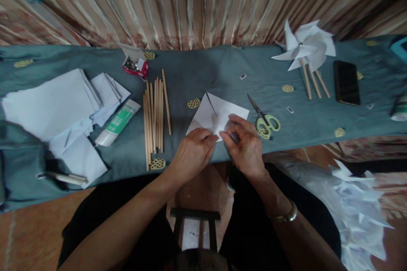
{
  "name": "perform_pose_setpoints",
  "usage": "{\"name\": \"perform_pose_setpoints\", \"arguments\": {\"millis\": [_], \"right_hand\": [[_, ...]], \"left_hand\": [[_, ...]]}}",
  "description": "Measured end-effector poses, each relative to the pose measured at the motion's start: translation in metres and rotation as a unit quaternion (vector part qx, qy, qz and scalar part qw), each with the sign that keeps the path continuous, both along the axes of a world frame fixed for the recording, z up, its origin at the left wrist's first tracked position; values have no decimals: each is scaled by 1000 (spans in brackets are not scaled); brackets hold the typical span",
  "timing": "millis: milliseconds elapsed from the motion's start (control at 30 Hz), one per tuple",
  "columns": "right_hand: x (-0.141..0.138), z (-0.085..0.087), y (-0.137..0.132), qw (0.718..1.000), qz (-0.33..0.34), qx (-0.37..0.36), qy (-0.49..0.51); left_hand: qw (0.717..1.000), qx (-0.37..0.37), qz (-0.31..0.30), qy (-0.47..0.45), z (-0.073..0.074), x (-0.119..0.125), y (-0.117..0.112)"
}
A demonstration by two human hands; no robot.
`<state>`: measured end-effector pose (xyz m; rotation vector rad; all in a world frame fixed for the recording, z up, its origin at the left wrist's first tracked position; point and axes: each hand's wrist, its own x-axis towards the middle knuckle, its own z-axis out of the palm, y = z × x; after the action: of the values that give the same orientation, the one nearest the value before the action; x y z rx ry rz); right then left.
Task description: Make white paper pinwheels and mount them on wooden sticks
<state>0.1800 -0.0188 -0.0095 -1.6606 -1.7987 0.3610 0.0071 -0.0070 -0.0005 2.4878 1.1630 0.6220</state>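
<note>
A white paper square (213,114) with cut flaps lies on the teal cloth (197,72) near the front edge. My left hand (193,152) has its fingers curled and pinches the paper's near corner. My right hand (244,144) is also closed, pinching the same folded corner from the right side. Both hands meet at that corner. Yellow-handled scissors (266,122) lie just right of my right hand. A row of wooden sticks (154,114) lies left of my left hand.
A stack of white paper sheets (54,106), a glue tube (117,123) and a red pin box (136,66) sit to the left. Finished paper pinwheels (307,48) and a black phone (346,82) lie at the right. More pinwheels (359,211) are piled at the lower right.
</note>
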Motion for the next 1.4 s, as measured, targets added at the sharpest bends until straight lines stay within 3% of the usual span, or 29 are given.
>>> {"name": "perform_pose_setpoints", "arguments": {"millis": [500,833,967,1100,1300,1400], "right_hand": [[-4,0,-3,993,99,20,-60],[-3,-2,-4,993,108,11,-56],[-4,-10,-10,988,113,41,-101],[-7,-14,-15,983,101,24,-154],[-3,-3,-15,986,108,11,-124],[8,2,-6,991,74,20,-106]], "left_hand": [[1000,0,-2,16,2,1,0],[1000,-10,-3,18,3,1,0],[1000,-7,-3,12,2,1,-1],[1000,3,1,10,2,2,-1],[999,33,4,43,1,4,-1],[998,39,-6,53,3,2,-1]]}}
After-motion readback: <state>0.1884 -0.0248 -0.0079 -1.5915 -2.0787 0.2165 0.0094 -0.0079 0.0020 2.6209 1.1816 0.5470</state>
